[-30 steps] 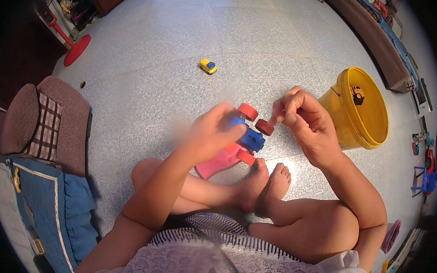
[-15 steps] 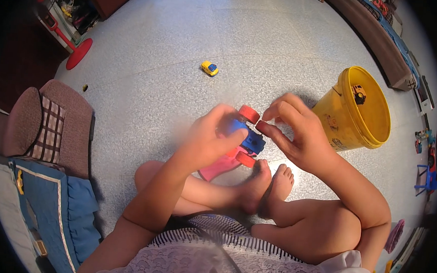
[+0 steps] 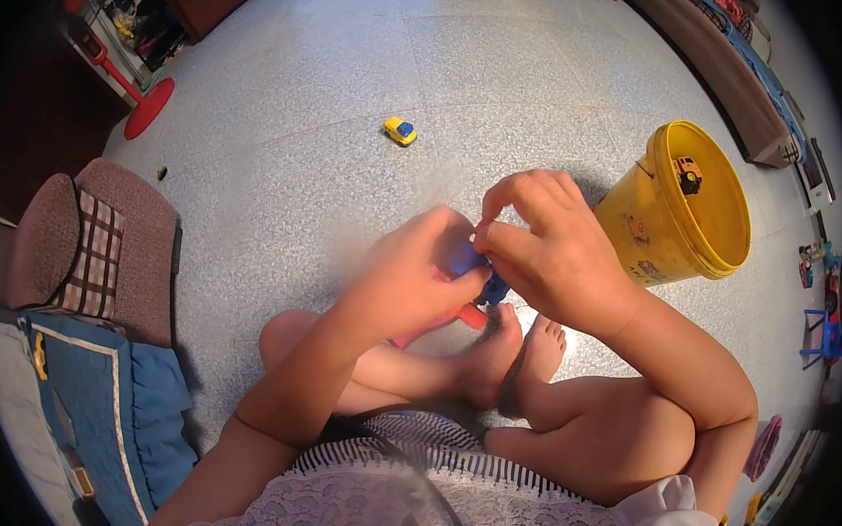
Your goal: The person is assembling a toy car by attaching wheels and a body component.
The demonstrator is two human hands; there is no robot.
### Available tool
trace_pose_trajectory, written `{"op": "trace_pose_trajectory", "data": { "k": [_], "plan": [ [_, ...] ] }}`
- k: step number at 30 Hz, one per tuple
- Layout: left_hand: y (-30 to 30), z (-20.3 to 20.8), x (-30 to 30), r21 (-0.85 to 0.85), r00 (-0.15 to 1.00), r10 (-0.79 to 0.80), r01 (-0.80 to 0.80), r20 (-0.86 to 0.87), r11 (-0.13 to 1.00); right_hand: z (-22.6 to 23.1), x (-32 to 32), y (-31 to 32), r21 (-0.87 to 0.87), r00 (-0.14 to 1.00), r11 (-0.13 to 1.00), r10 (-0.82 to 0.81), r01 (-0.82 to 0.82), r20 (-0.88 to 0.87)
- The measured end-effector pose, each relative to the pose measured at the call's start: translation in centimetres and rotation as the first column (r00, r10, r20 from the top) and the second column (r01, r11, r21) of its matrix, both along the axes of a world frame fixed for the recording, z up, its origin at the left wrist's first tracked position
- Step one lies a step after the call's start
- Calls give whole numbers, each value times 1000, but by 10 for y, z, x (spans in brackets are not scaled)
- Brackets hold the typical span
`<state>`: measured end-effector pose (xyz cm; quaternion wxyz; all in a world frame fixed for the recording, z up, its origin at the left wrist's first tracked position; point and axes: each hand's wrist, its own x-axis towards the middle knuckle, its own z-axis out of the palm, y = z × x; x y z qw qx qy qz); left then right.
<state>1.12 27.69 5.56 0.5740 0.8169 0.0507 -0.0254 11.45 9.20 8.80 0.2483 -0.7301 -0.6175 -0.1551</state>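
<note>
A blue toy car (image 3: 498, 288) is gripped by my left hand (image 3: 406, 277), its thumb lying across the top of the blue body. One red wheel (image 3: 472, 315) shows at the near end, beside my foot. My right hand (image 3: 559, 256) is closed in a pinch at the car's far end, with a bit of a small red piece at its fingertips; the fingers mostly cover it. Under the car and my left hand a pink piece (image 3: 422, 334) sticks out; whether it is joined to the car I cannot tell.
A yellow bucket (image 3: 628, 226) stands tilted at the right with a yellow-black toy truck (image 3: 688, 175) inside. A small yellow-blue toy car (image 3: 400, 131) lies ahead on the speckled floor. My crossed legs are just below my hands. A brown cushioned seat (image 3: 141, 248) is at the left.
My right hand has moved left and turned over the car, bringing the small red piece to its far end. The far red wheel is now mostly hidden. My left hand keeps its hold.
</note>
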Motion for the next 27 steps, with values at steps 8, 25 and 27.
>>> {"op": "trace_pose_trajectory", "data": {
  "k": [8, 25, 27],
  "plan": [
    [9, -18, 4, -407, 988, -146, 115, -47, 906, -9, 5, -2, 77, 994, 994, 79, -73, -69],
    [13, -10, 2, -647, 985, -134, 35, -105, 762, -1, 6, -16, 47, 966, 998, -15, 28, -260],
    [12, -11, 2, -658, 986, -132, 30, -105, 752, -1, 5, -16, 47, 960, 998, -26, 41, -280]
  ]
}}
